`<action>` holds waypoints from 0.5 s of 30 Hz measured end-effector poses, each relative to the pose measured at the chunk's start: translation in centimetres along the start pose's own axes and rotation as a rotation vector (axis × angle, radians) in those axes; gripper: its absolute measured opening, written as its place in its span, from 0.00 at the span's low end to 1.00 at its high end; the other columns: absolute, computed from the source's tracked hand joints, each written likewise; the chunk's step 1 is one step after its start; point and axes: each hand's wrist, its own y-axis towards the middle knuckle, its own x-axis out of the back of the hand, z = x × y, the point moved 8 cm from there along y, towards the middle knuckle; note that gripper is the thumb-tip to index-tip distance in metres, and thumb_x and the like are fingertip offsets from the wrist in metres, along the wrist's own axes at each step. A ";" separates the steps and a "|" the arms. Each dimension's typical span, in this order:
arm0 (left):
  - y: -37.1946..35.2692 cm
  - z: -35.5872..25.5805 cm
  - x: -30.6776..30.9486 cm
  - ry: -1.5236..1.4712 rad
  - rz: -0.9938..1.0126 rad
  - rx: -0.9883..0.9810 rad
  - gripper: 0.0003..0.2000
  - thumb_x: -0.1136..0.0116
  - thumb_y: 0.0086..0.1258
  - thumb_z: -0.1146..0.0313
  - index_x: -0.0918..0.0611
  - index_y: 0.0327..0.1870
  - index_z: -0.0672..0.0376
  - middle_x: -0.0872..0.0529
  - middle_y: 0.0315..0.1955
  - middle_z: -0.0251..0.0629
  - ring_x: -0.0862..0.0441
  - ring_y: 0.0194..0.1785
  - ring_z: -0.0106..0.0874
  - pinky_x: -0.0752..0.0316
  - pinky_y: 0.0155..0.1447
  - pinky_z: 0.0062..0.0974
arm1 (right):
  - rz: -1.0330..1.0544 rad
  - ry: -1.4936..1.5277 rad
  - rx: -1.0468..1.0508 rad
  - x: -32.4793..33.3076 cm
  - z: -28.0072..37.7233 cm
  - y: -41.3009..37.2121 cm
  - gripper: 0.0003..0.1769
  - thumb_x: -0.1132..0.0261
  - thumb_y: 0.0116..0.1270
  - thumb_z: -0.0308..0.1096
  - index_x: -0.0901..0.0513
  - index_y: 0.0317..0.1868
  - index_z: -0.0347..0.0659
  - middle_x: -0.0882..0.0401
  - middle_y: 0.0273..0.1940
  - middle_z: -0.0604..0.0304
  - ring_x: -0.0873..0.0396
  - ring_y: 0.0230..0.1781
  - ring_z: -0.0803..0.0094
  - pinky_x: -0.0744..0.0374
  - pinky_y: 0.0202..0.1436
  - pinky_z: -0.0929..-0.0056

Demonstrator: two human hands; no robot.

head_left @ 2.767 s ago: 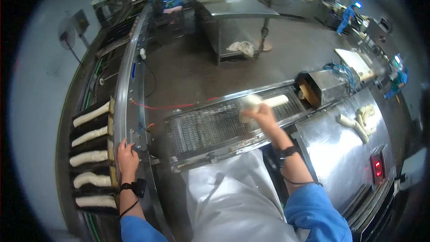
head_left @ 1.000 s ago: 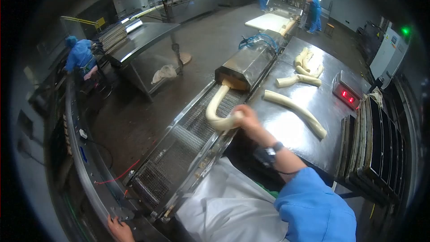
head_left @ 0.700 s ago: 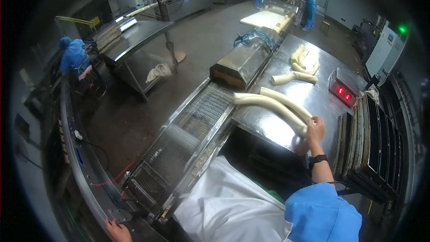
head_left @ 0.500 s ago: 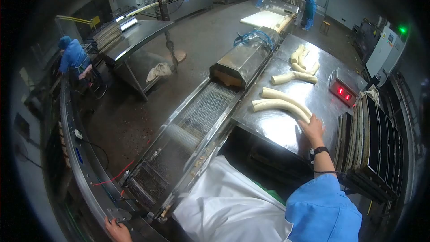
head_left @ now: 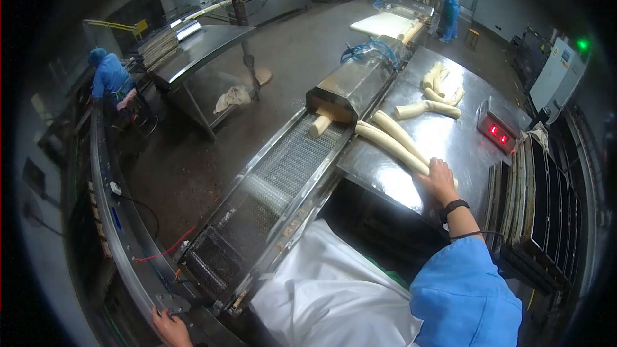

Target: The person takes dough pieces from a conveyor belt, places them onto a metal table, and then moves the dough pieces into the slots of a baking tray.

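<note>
My right hand (head_left: pixel 441 183) lies over the near ends of two long, pale dough rolls (head_left: pixel 393 146) on the steel table (head_left: pixel 443 138), its fingers closed round them. Part of the rolls is hidden under the palm. Farther up the table lie several more dough rolls (head_left: pixel 427 110), some bent and bunched together. At the lower left, my left hand (head_left: pixel 171 328) rests on the metal rail (head_left: pixel 132 276) with its fingers apart, holding nothing. Another dough piece (head_left: pixel 321 123) pokes out of the hooded machine (head_left: pixel 360 77) onto the mesh conveyor (head_left: pixel 289 160).
A scale with red digits (head_left: pixel 498 130) stands at the table's right side, near stacked trays (head_left: pixel 536 199). A co-worker in blue (head_left: pixel 110 77) is at the far left, another person (head_left: pixel 450 13) at the back. A steel side table (head_left: pixel 205 51) stands across the floor.
My right hand has shifted the two dough rolls, their far ends swinging left to the table edge. A dough piece has come out of the hood. My left hand stays on the rail.
</note>
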 end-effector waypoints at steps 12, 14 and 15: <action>-0.3 0.7 -1.1 -0.034 -0.022 -0.055 0.15 0.45 0.56 0.82 0.19 0.46 0.72 0.30 0.64 0.50 0.31 0.66 0.48 0.34 0.68 0.42 | 0.029 0.089 -0.073 0.0 -0.1 1.5 0.41 0.36 0.62 0.57 0.32 0.65 0.34 0.29 0.59 0.42 0.31 0.61 0.50 0.31 0.62 0.51; -0.7 0.5 -0.7 -0.021 -0.075 -0.119 0.15 0.45 0.55 0.83 0.20 0.46 0.71 0.29 0.63 0.51 0.31 0.65 0.50 0.35 0.68 0.42 | -0.025 0.192 -0.007 -0.9 -0.5 3.9 0.38 0.37 0.64 0.54 0.32 0.65 0.35 0.29 0.60 0.42 0.31 0.61 0.48 0.31 0.63 0.52; -1.0 -0.1 -0.2 -0.030 0.001 -0.127 0.16 0.45 0.59 0.77 0.19 0.49 0.69 0.26 0.59 0.57 0.29 0.61 0.53 0.35 0.66 0.43 | -0.084 0.294 0.061 -1.1 -0.4 5.4 0.35 0.38 0.66 0.52 0.32 0.65 0.35 0.30 0.61 0.42 0.32 0.61 0.47 0.32 0.64 0.52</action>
